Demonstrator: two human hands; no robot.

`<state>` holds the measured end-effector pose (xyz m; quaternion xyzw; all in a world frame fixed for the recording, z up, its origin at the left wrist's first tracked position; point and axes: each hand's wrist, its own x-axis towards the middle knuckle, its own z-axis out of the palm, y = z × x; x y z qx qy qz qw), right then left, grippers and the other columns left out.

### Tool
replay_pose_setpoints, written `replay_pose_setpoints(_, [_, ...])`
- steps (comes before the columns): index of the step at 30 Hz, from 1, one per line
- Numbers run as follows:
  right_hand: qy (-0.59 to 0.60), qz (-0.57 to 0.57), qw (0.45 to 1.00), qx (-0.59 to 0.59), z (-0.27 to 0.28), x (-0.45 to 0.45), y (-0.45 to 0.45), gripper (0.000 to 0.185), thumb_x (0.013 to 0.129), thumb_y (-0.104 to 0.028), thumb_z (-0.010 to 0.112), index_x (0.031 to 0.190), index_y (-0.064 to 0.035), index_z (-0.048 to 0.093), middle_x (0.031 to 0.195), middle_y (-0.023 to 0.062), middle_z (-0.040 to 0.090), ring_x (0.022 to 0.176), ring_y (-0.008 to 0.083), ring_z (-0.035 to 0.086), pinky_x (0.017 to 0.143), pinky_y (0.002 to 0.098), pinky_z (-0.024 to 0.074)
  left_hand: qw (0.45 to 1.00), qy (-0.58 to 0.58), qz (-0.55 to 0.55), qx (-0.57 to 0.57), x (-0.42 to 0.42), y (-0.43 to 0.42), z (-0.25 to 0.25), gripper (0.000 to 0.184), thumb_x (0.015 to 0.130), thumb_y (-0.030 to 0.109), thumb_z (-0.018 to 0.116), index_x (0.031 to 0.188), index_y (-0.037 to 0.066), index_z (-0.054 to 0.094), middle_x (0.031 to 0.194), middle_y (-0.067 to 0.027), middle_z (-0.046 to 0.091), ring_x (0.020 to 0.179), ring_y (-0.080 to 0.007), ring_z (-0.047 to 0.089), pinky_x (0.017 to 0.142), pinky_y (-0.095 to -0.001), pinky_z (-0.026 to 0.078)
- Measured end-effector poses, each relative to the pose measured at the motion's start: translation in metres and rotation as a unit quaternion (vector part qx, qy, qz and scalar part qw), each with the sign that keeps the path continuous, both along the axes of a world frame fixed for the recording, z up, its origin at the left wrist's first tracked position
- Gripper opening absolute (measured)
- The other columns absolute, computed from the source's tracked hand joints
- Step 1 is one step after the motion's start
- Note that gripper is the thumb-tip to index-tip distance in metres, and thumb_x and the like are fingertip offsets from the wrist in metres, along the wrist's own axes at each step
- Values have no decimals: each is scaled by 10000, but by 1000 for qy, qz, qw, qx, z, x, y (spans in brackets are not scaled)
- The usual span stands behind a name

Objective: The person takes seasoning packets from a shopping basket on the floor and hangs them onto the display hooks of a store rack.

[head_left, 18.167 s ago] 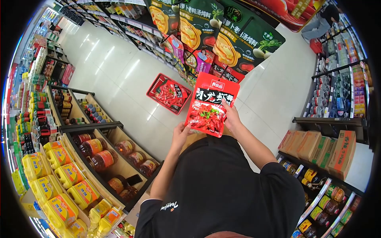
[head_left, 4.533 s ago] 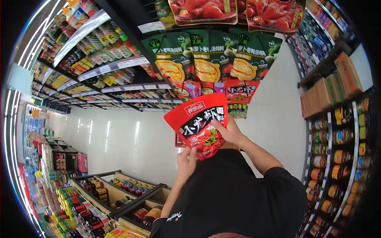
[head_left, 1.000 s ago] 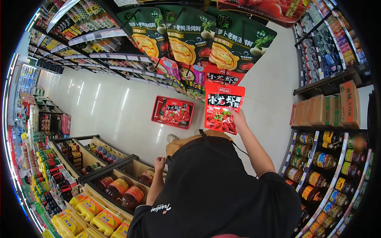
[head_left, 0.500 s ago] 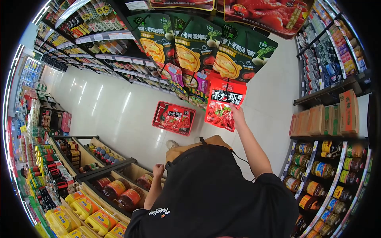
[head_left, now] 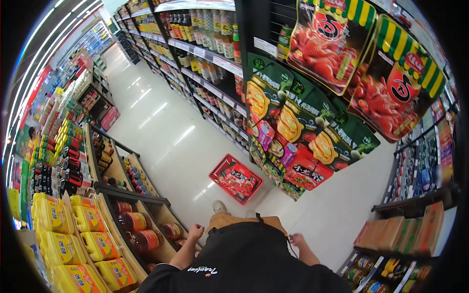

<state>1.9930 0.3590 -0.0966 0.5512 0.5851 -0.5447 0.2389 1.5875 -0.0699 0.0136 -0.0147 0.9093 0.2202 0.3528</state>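
Note:
My left hand (head_left: 196, 231) hangs low beside my body with its fingers curled in, nothing seen in it. My right hand (head_left: 297, 240) is down at my other side, beside a thin black cord (head_left: 294, 251); its fingers look curled and hold nothing I can see. Ahead, a red crayfish seasoning packet (head_left: 308, 168) hangs on the rack at the bottom of the display, apart from both hands. A red shopping basket (head_left: 213, 172) stands on the floor in front of my feet, with red packets (head_left: 239, 179) of similar look inside.
Green soup seasoning pouches (head_left: 290, 124) and large red crayfish packs (head_left: 330, 44) hang on the rack. Bottle shelves (head_left: 205, 53) line the aisle. Yellow packs (head_left: 58, 249) and jars (head_left: 146, 239) fill the left bins. Cardboard boxes (head_left: 430, 229) sit on the right shelf.
My right hand has let go of the red packet and dropped to my side; the packet hangs on the rack. The view has turned, and the basket appears further right and lower.

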Motion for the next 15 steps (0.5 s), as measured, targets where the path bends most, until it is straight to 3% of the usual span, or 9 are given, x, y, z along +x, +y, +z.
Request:
replay_pose_setpoints(1, [-4, 97, 995, 18, 8, 9, -14, 293, 878, -298, 629, 848, -8, 650, 747, 90, 639, 632, 210, 635, 459, 340, 454, 1000, -7, 6, -6, 1, -3, 2, 338, 759, 278, 584, 910, -1, 701, 849, -200, 692, 877, -345, 672, 817, -403, 507])
replay_pose_setpoints(2, [-58, 25, 998, 12, 24, 7, -28, 296, 875, -286, 620, 893, 7, 661, 767, 98, 654, 654, 226, 647, 487, 356, 480, 1000, -15, 9, -12, 4, -13, -3, 342, 758, 280, 588, 918, -1, 701, 853, -199, 693, 879, -343, 672, 818, -401, 507])
replay_pose_setpoints(5, [-55, -58, 997, -19, 45, 3, -38, 281, 863, -257, 616, 907, 16, 665, 783, 102, 666, 653, 217, 645, 531, 353, 508, 999, -28, 20, -34, 7, -25, 0, 355, 758, 284, 601, 942, -3, 696, 882, -201, 693, 894, -339, 669, 819, -396, 507])
replay_pose_setpoints(8, [-19, -31, 999, 39, 47, -16, -21, 270, 854, -245, 624, 908, 17, 662, 777, 114, 667, 645, 206, 647, 527, 339, 500, 998, -36, 21, -39, -3, -29, 3, 368, 763, 294, 604, 964, -3, 690, 918, -205, 691, 921, -339, 664, 830, -397, 503])
replay_pose_setpoints(10, [42, 9, 993, 113, -9, -21, -1, 262, 841, -241, 639, 886, 16, 664, 773, 116, 673, 642, 203, 654, 529, 338, 507, 998, -24, 20, -52, -11, -21, 3, 378, 772, 303, 596, 975, -2, 686, 947, -215, 686, 950, -345, 654, 852, -407, 494])
replay_pose_setpoints(15, [162, 15, 968, 190, 12, -109, 36, 262, 818, -230, 668, 898, 20, 661, 777, 101, 682, 650, 182, 661, 603, 312, 532, 999, 18, 32, 1, -34, 24, 7, 369, 776, 304, 585, 957, -1, 686, 948, -219, 684, 948, -355, 650, 852, -414, 493])
